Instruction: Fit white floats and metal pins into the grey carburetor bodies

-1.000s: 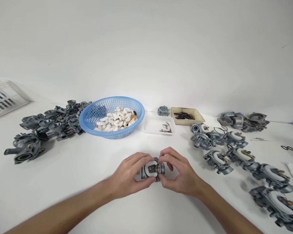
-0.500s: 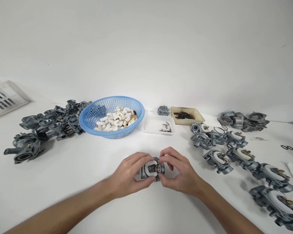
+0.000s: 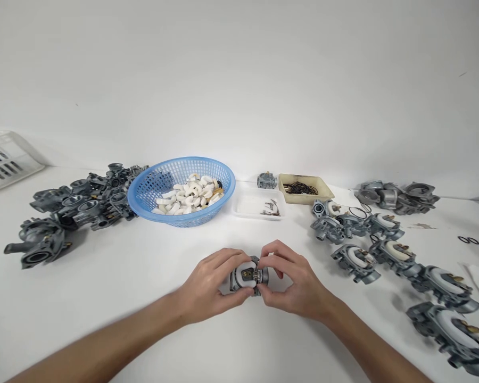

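Observation:
A grey metal carburetor (image 3: 262,276) rests on the white table in front of me, its bowl side facing up. On it sits a white C-shaped float (image 3: 238,274), with brass parts showing in the middle. My left hand (image 3: 215,284) is closed around the float end, thumb on the near side and fingers on the far side. My right hand (image 3: 293,282) grips the other end, with its thumb and index fingertips at the float's hinge. Any small pin between those fingertips is too small to make out.
A blue basket (image 3: 181,217) of white floats stands behind my left hand. Grey carburetors (image 3: 90,206) pile up at left; several with floats (image 3: 449,282) line the right. A white tray (image 3: 259,215) holds small metal pieces, and a beige tray (image 3: 309,199) black rings.
Both hands keep their hold on the carburetor, with hardly any finger movement. The whole view has shifted very slightly.

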The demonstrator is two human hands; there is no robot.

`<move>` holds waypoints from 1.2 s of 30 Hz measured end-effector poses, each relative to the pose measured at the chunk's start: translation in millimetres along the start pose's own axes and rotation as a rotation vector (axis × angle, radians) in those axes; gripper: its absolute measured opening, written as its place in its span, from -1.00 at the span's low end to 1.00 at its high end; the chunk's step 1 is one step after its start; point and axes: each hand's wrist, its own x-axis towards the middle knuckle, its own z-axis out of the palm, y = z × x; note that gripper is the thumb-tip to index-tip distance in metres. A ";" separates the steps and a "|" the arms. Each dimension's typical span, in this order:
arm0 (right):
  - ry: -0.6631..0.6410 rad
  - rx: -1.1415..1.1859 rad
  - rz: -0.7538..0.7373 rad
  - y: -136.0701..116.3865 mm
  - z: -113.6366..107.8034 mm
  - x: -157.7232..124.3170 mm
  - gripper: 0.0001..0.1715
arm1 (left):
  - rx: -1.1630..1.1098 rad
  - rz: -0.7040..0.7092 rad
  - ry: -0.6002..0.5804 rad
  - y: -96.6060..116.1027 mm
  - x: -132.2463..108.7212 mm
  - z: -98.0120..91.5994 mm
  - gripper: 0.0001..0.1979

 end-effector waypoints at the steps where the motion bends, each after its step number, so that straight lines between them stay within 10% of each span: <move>1: -0.001 -0.001 0.002 0.0 0.3 -0.3 -0.65 | -0.002 -0.001 0.000 -0.2 0.0 0.2 -0.53; 36: -0.021 -0.052 -0.037 -2.5 -4.6 3.0 -0.67 | 0.024 0.031 0.006 2.4 2.1 -1.2 -0.55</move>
